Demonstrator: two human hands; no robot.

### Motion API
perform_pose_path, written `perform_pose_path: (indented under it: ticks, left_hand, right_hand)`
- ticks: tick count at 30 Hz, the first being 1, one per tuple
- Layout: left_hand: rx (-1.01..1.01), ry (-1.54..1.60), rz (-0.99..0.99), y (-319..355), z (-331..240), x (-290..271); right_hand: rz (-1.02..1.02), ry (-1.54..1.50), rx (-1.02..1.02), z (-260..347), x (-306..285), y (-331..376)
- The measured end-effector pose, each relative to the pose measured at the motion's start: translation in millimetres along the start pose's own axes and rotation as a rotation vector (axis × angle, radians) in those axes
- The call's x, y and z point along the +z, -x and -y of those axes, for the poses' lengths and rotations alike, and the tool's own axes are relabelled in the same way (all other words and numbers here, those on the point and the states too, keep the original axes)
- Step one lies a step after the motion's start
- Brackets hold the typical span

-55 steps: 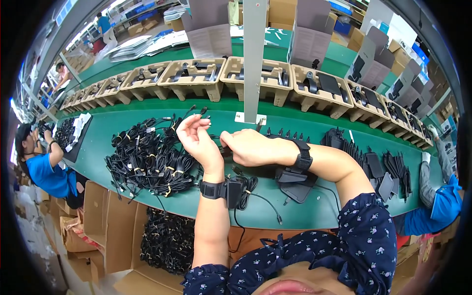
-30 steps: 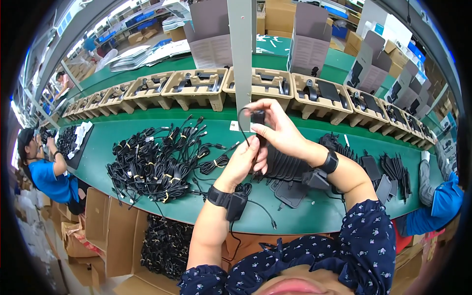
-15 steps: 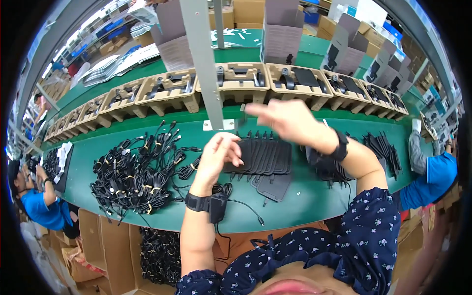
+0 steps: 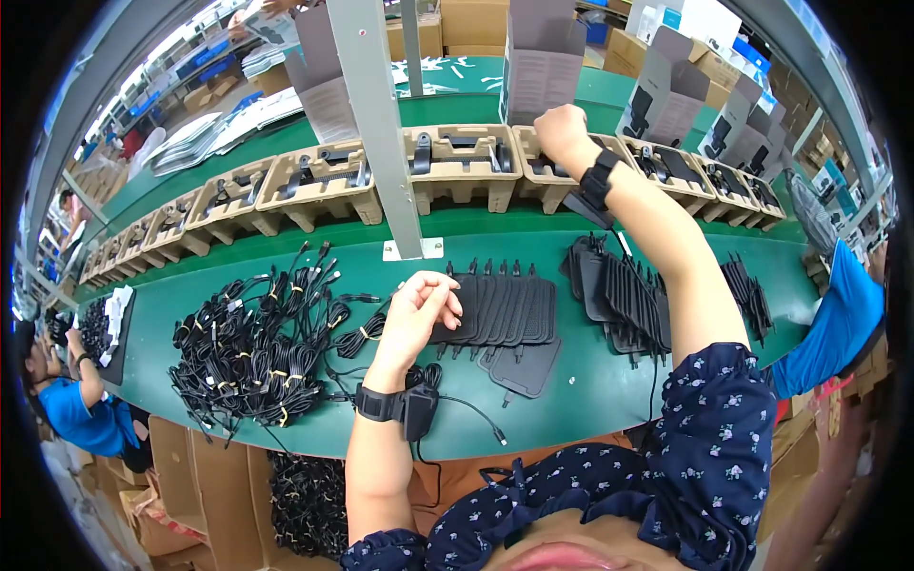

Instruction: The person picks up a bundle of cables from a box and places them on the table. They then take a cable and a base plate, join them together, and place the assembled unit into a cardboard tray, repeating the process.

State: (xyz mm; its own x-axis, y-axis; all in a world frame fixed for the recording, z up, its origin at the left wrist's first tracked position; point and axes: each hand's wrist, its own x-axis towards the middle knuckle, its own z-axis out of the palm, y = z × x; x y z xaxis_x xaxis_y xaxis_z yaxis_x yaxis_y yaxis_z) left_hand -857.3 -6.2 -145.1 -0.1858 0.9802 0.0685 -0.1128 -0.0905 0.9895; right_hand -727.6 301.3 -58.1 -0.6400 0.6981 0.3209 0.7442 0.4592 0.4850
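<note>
My left hand (image 4: 419, 309) lies at the left end of a fanned row of flat black pads (image 4: 509, 309) on the green bench, its fingers curled over the edge of the leftmost pad. A black wrist strap with a cord sits on that forearm. My right hand (image 4: 562, 128) reaches far forward, fingers curled down into a tan pulp tray (image 4: 533, 181) on the belt. What its fingers hold is hidden. A single black pad (image 4: 524, 366) lies in front of the row.
A heap of tied black cables (image 4: 257, 343) lies left of my hand. A grey metal post (image 4: 381, 124) stands on the bench. More pads (image 4: 619, 285) sit at right. Upright grey cartons (image 4: 543, 67) line the back. Co-workers in blue (image 4: 86, 419) sit either side.
My right hand rose from the bench centre, where both hands held a coiled black cable, to the tray at the back. My left hand dropped onto the row of pads.
</note>
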Motion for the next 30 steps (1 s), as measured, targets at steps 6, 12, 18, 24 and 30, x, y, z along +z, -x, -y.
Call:
perform_pose_path:
  ticks: [6, 12, 18, 24, 30]
  left_hand:
    - [0.019, 0.007, 0.012, 1.5, -0.3, -6.4]
    - [0.012, -0.019, 0.003, 1.8, 1.0, -12.0]
    - [-0.017, -0.020, 0.023, 0.3, 8.7, -10.5]
    - [-0.025, -0.075, 0.024, -0.6, 11.2, -11.2]
    - [-0.026, -0.097, 0.019, -1.0, 17.6, -17.1]
  right_hand:
    - [0.069, 0.279, -0.198, 33.0, 20.5, -18.7]
    - [0.036, -0.431, 0.185, 15.6, 38.5, -25.9]
    - [0.220, -0.713, 0.337, 11.1, 54.4, -33.9]
    - [0.177, -1.109, 0.327, -2.3, 87.6, -27.8]
    - [-0.413, -0.961, 0.499, 39.0, 97.0, -12.6]
